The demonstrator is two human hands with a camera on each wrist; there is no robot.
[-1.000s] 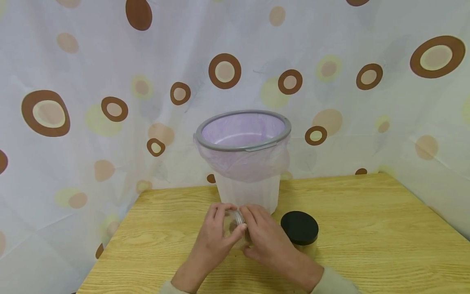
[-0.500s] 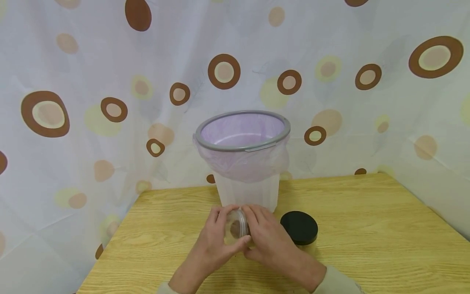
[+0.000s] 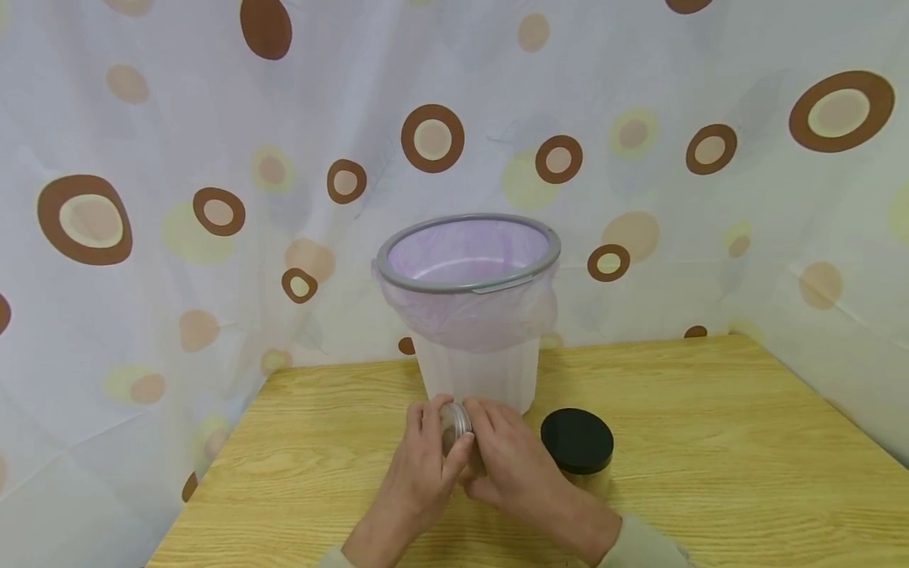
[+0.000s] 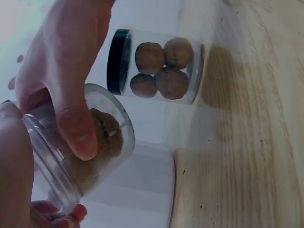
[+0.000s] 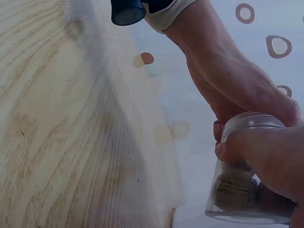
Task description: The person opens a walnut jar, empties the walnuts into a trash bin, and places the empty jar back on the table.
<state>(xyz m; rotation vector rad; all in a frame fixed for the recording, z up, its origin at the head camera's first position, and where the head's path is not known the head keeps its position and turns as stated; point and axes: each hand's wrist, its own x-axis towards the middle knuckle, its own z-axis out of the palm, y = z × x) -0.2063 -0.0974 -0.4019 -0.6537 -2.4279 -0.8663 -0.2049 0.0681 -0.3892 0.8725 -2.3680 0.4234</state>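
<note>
Pinched in L grip (image 3: 419, 461) at rim, R grip (image 3: 507, 454) round body: tilted clear jar (image 4: 116, 154) w/ walnuts (image 4: 109, 130). Behind, on bench (image 3: 710, 442): bag-lined bin (image 3: 483, 371). Near R grip: black-lidded jar (image 3: 577, 442).

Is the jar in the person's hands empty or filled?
Not empty: brown, walnut-like pieces show through the clear jar in both wrist views. Part is hidden, so how full I cannot tell.
</note>
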